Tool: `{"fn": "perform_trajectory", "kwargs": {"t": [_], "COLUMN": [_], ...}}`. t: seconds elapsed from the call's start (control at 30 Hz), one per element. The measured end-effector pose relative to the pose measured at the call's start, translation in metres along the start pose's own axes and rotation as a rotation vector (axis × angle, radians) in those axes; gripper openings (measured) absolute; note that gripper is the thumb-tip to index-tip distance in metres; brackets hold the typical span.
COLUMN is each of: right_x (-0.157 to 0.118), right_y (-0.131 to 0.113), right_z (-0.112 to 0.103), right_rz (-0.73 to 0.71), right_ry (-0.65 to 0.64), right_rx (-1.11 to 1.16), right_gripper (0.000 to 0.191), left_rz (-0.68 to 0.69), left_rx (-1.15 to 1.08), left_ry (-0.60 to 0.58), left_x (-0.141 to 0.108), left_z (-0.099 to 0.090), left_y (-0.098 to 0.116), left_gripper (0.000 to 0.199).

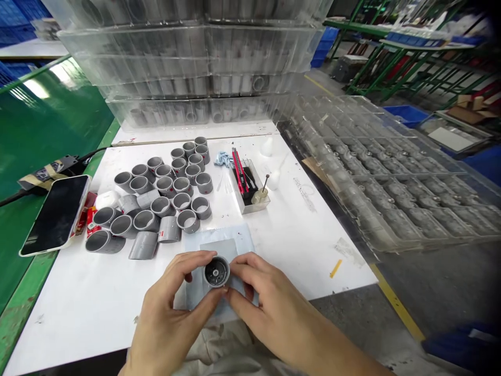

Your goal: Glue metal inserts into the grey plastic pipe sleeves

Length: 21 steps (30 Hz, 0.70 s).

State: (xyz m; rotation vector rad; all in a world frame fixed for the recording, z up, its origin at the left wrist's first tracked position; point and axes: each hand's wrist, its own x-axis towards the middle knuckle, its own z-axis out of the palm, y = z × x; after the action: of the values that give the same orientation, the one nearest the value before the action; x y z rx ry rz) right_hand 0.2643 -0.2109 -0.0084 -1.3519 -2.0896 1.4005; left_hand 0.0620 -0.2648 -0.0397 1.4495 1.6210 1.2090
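Note:
Near the front edge of the white table, a short grey cylindrical housing (pixel 216 272) with a dark inside and a small round centre is held between both hands. My left hand (pixel 176 303) grips it from the left, thumb at the lower rim and index finger at the upper rim. My right hand (pixel 266 292) closes on its right side with thumb and fingertips. Beneath lies a light blue cloth (pixel 245 237) with a grey flat sheet (pixel 219 246) on it. Several grey pipe-like rings (pixel 182 185) stand or lie to the left, beyond my left hand.
A clear box (pixel 254 208) holds a red utility knife (pixel 240 175); white bottles (pixel 274 179) stand beside it. A phone (pixel 57 214) lies at left. Stacked clear trays (pixel 156 107) rise at the back. Empty moulded trays (pixel 391 183) stand right of the white table (pixel 305 250).

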Motion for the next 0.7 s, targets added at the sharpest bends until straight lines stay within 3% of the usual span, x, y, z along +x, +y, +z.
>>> {"fn": "perform_trajectory", "kwargs": {"t": [0.1,0.17,0.27,0.3,0.43,0.57,0.7], "right_x": [0.004,0.016,0.046,0.057,0.083,0.084,0.083], "right_y": [0.008,0.014,0.019,0.019,0.016,0.019,0.026], "right_z": [-0.021,-0.043,-0.076,-0.084,-0.097,-0.095,-0.097], "right_rz": [0.013,-0.024,-0.156,-0.198,-0.273,-0.321,-0.338], "right_ry": [0.086,0.307,0.737,0.797,0.736,0.864,0.823], "right_rx": [-0.065,-0.051,-0.111,-0.15,-0.229,-0.217,-0.261], "right_gripper": [0.032,0.034,0.037,0.038,0.021,0.016,0.012], "left_rz": [-0.09,-0.148,-0.213,-0.22,-0.167,-0.128,-0.153], "left_rx": [-0.012,-0.069,-0.18,-0.205,-0.228,-0.225,-0.232], "left_ry": [0.021,0.034,0.05,0.052,0.025,-0.006,0.011], "left_x": [-0.001,-0.003,-0.006,-0.006,-0.006,-0.004,-0.002], "left_z": [0.001,0.004,0.008,0.009,0.006,0.002,0.003], "left_y": [-0.003,-0.004,-0.008,-0.01,-0.024,-0.029,-0.024], "left_gripper": [0.034,0.032,0.031,0.031,0.035,0.039,0.041]}}
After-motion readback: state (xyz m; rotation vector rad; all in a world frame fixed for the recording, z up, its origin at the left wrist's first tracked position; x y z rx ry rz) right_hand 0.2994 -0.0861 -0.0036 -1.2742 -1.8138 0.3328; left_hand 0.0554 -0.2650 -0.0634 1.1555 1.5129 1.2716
